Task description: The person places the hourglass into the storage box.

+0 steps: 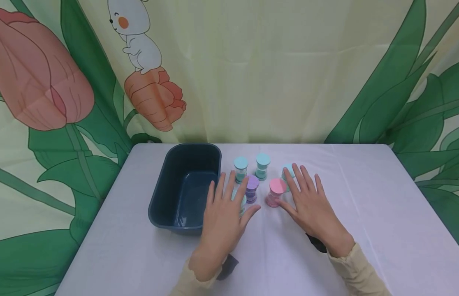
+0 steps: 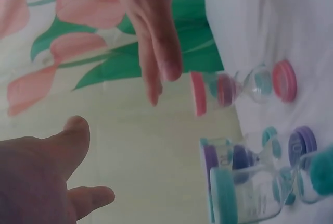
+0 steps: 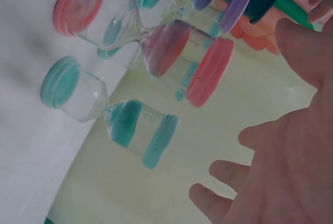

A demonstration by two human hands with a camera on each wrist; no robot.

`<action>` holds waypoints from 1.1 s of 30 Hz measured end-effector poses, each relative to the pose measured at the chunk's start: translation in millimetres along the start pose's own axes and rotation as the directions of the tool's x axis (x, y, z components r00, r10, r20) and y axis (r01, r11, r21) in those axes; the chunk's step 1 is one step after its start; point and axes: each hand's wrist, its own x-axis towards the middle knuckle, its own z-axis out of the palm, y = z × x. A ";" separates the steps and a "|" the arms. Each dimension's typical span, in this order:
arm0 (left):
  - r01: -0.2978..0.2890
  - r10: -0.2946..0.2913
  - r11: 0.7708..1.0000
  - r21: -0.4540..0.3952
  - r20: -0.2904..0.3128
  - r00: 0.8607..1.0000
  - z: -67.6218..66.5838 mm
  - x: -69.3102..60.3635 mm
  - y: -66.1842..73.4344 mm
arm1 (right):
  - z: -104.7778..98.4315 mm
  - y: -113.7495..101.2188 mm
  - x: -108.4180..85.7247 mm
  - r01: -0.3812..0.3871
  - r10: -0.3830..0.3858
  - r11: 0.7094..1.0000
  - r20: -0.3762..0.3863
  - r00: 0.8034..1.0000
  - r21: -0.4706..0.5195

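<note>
Hourglasses (image 1: 263,162) with teal, purple and pink caps stand on the worktop (image 1: 114,255) toward its far edge, beside a dark blue basin (image 1: 194,185). The left hand (image 1: 223,213) and right hand (image 1: 312,205) hang apart, fingers straight, gripping nothing; the pink hourglass (image 1: 277,187) is near the right hand.

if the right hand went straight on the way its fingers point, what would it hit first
Likely the teal sand timer that the right hand partly covers in the head view. Height is hard to judge, though; the hand looks raised and might pass over it towards the curtain.
</note>
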 end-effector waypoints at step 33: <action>0.168 -0.171 0.984 -0.057 -0.066 0.983 -36.2 -7.3 -80.5 | -7.7 22.2 21.2 0.108 -0.106 0.992 0.024 0.994 -0.070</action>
